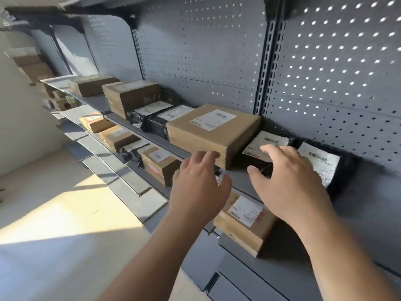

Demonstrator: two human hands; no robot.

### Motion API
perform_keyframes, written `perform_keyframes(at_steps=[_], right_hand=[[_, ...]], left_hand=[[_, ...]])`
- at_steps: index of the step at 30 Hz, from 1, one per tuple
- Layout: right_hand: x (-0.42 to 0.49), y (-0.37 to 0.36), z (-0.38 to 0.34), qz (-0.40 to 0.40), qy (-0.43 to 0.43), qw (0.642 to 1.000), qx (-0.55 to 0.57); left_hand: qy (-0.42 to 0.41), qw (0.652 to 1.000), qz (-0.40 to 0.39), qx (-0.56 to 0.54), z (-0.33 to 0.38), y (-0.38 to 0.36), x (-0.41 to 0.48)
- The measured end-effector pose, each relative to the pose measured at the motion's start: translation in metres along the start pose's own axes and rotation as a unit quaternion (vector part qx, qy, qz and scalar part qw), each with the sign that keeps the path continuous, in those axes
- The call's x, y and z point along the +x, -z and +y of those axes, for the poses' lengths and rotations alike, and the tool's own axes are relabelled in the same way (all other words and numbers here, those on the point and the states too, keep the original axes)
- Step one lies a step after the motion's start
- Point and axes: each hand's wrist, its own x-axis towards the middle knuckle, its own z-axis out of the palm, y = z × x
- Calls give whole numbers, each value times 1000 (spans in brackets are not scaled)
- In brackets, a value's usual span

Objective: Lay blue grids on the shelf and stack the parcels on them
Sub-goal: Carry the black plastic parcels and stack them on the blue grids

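Left hand (199, 183) and right hand (288, 185) spread, empty: grip the stiff, probably light box (208, 131) by opposite sides.

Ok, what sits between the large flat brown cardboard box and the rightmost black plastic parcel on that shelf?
A black plastic parcel with a white label, partly behind the right hand, in the head view.

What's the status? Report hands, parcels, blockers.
Left hand open by the cardboard parcel. Right hand open over the black parcel. No blue grid visible.

Left hand (198, 183) and right hand (286, 181) reach forward, fingers spread.
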Motion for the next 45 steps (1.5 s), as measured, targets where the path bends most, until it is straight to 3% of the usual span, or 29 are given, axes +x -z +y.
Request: perform_keyframes(at_steps=[17, 24, 33, 39, 45], right_hand=[[72, 14, 91, 71, -219, 973, -28], [99, -5, 92, 53, -282, 958, -5], [125, -43, 100, -2, -338, 941, -19], [117, -55, 115, -2, -330, 943, -41], [108, -44, 125, -1, -324, 945, -43]], left_hand=[[-175, 981, -83, 2, 89, -87, 135], [-223, 967, -117, 20, 90, -109, 166], [-249, 944, -193, 99, 85, -133, 182], [-237, 943, -225, 68, 84, -147, 187], [-240, 948, -205, 46, 89, -156, 182]])
